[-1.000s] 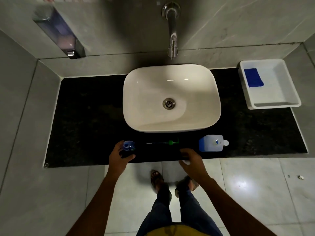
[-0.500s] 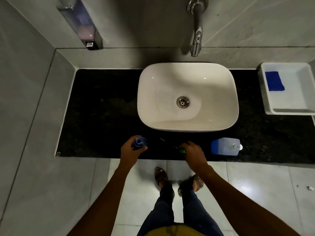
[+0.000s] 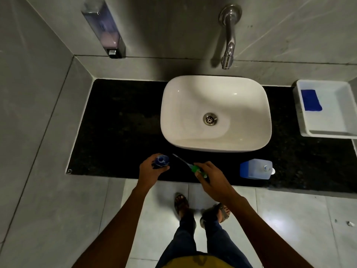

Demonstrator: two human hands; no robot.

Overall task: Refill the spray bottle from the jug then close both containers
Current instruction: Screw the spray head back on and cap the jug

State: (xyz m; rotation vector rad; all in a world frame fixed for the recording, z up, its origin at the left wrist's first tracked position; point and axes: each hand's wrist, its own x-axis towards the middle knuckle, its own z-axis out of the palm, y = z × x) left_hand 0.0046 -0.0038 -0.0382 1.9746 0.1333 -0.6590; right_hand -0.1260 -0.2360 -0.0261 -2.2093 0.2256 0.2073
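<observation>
Both forearms reach forward from the bottom of the head view, over the front edge of the black speckled counter (image 3: pixel 119 120).

Left hand (image 3: pixel 152 169): wrist straight, fingers curled around the spray bottle (image 3: pixel 161 161), which stands upright on the counter near the front edge. I read this as a closed grip on the bottle body. The bottle mouth faces the camera; it looks blue and round, uncapped.

Right hand (image 3: pixel 210 177): wrist turned inward, fingers closed on the green head of the sprayer (image 3: pixel 197 169). Its thin dip tube (image 3: pixel 180 160) slants up and left, the tip ending just right of the bottle, not touching it as far as I can tell.

Jug (image 3: pixel 256 169): translucent plastic, boxy, with blue liquid showing at its left part. It sits on the counter to the right of the right hand, apart from it, near the front edge. A small white cap or spout shows at its right end; I cannot tell if it is closed.

Behind: glossy white rounded-rectangle basin (image 3: pixel 215 140) with metal drain. At far right, a white plastic tray (image 3: pixel 328 132) holding a blue cloth (image 3: pixel 311 100).
</observation>
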